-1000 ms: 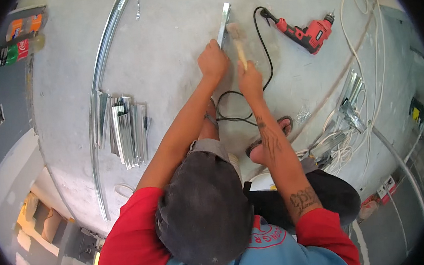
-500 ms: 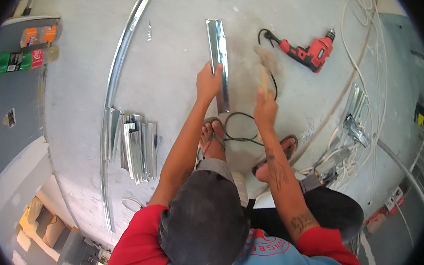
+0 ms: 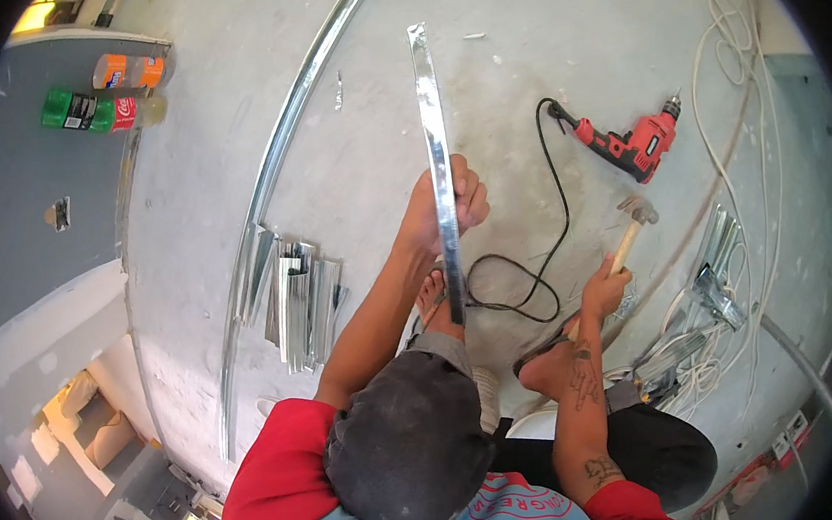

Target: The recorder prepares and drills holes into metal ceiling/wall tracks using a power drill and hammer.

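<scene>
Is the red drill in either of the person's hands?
No, the red drill lies on the floor, while the right hand grips a hammer and the left hand holds a metal strip.

Reads as an interior building site, in mid-construction or renovation. Noted as evidence: a bare, scuffed grey floor (image 3: 370,166); at left, a wall (image 3: 69,321) blotched with pale, filler-like patches. Logged on the floor: a long metal rail (image 3: 278,144), a pile of short metal channels (image 3: 295,309) just beside it, a red corded drill (image 3: 634,150), and, at right, a tangle of white cable (image 3: 691,382) among more metal pieces (image 3: 717,297). Noted also: a hammer (image 3: 626,242) and metal strip (image 3: 433,122), both held.
</scene>
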Demonstrator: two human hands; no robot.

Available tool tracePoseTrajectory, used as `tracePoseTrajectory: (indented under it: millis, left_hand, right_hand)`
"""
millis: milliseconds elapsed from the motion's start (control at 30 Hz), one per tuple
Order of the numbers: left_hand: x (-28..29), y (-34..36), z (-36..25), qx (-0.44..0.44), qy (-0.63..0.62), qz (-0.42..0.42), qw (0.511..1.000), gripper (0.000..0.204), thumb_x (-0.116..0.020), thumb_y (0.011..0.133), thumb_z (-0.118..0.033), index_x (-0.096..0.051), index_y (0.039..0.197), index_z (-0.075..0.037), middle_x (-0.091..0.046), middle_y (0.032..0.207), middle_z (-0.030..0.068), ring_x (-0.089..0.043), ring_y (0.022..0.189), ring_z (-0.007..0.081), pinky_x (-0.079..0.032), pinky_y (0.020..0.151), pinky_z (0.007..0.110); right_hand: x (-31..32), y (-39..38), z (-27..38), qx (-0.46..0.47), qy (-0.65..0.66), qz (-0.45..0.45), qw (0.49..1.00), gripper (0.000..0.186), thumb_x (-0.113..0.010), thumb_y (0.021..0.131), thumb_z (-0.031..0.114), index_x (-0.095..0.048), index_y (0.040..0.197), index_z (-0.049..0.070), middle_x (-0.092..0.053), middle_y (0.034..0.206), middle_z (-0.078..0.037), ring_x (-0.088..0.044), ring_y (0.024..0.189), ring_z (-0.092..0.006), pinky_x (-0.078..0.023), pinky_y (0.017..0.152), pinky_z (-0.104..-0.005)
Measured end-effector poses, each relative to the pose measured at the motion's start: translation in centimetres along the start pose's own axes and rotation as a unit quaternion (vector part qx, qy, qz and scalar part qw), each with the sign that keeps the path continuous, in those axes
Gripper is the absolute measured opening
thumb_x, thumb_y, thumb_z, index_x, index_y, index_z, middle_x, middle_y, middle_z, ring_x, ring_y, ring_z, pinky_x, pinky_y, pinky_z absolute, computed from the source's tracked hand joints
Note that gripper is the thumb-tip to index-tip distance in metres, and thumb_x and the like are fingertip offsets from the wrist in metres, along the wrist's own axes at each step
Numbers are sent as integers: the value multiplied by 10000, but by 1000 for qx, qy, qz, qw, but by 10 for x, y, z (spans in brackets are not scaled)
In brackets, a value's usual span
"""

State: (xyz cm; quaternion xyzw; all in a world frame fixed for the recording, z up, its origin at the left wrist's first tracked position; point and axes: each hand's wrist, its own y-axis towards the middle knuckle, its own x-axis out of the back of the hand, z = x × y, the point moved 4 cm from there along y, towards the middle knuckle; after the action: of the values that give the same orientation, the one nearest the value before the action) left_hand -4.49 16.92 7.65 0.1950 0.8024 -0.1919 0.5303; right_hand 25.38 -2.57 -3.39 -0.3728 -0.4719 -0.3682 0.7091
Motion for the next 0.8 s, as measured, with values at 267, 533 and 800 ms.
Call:
tracePoseTrajectory:
  millis: [267, 533, 800]
  left_hand:
    - [-9, 3, 11, -23, -207, 257, 944, 410, -609, 968, -190, -454, 1299, -3, -539, 622, -37, -506, 526, 95, -389, 500, 237]
    - [26, 12, -2, 84, 303, -257, 914, 291, -606, 957, -183, -547, 1174, 3, -549, 648, 35, -577, 597, 134, -446, 502, 265]
    - [106, 21, -33, 134, 729, -150, 654, 400, -704, 885, -201, -556, 1220, -42, -672, 815, 184, -694, 774, 219, -539, 649, 354]
  right_hand:
    - [-13, -4, -23, -10, 0, 41, 999, 483, -564, 981, 391, -428, 1209, -12, -658, 977, -282, -652, 897, -475, -498, 745, -534]
    - [-17, 9, -45, -18, -3, 55, 998, 487, -614, 938, 385, -476, 1184, -12, -665, 979, -272, -651, 912, -468, -500, 787, -513]
    - [-21, -2, -29, -30, 102, 44, 993, 440, -704, 853, 381, -619, 980, -32, -684, 846, -216, -641, 804, -428, -494, 770, -480]
